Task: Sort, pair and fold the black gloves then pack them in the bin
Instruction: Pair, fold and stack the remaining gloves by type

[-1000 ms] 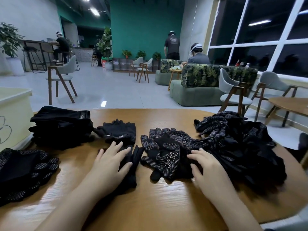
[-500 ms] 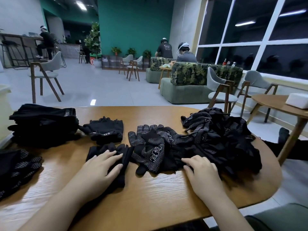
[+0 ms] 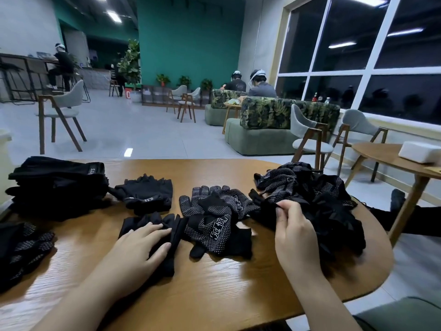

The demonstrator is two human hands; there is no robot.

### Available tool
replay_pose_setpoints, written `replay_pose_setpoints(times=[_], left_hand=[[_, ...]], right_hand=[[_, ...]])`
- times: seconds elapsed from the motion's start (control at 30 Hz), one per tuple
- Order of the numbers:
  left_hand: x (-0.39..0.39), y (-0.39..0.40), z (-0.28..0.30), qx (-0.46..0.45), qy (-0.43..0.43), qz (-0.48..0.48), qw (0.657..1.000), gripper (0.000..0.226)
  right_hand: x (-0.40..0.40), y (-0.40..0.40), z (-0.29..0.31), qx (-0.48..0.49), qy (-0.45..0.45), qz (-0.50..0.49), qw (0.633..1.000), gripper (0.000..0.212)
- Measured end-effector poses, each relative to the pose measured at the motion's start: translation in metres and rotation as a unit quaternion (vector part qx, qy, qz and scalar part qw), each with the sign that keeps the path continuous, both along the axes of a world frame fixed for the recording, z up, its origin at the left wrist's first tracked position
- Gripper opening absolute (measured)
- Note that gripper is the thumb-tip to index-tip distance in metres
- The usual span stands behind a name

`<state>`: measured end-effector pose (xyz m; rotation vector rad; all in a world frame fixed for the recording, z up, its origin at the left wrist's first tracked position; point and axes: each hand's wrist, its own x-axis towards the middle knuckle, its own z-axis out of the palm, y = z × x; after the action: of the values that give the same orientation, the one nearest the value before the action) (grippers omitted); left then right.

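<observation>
My left hand lies flat, fingers apart, on a plain black glove on the wooden table. My right hand pinches the edge of a black glove at the left side of the loose glove pile on the right. Between my hands lie dotted black gloves with a white logo. A fingerless glove rests behind the plain one. A stack of folded black gloves sits at the far left, and more dotted gloves lie at the left edge.
A pale bin edge shows at the far left. A second wooden table with a white box stands to the right. Chairs, sofas and seated people fill the room beyond the table's far edge.
My right hand has lifted off the table and pinched a glove at the pile's left side. My left hand stays on the plain glove. The camera view has shifted right.
</observation>
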<state>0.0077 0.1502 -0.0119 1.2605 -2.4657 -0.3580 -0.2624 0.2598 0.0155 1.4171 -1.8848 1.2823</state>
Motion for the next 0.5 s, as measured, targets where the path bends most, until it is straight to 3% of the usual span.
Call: replay_pose_setpoints(times=[0.13,0.3,0.5], left_hand=[[0.0,0.002,0.003,0.003,0.0,-0.001,1.0,0.078],[0.0,0.002,0.005,0.004,-0.007,0.002,1.0,0.09],[0.001,0.001,0.005,-0.035,0.034,-0.006,0.999,0.079]], right_hand=[[0.003,-0.009,0.023,-0.013,-0.032,0.015,0.999,0.012],[0.006,-0.02,0.051,-0.029,-0.034,0.032,0.998,0.015],[0.008,-0.03,0.07,-0.026,-0.082,0.057,0.995,0.018]])
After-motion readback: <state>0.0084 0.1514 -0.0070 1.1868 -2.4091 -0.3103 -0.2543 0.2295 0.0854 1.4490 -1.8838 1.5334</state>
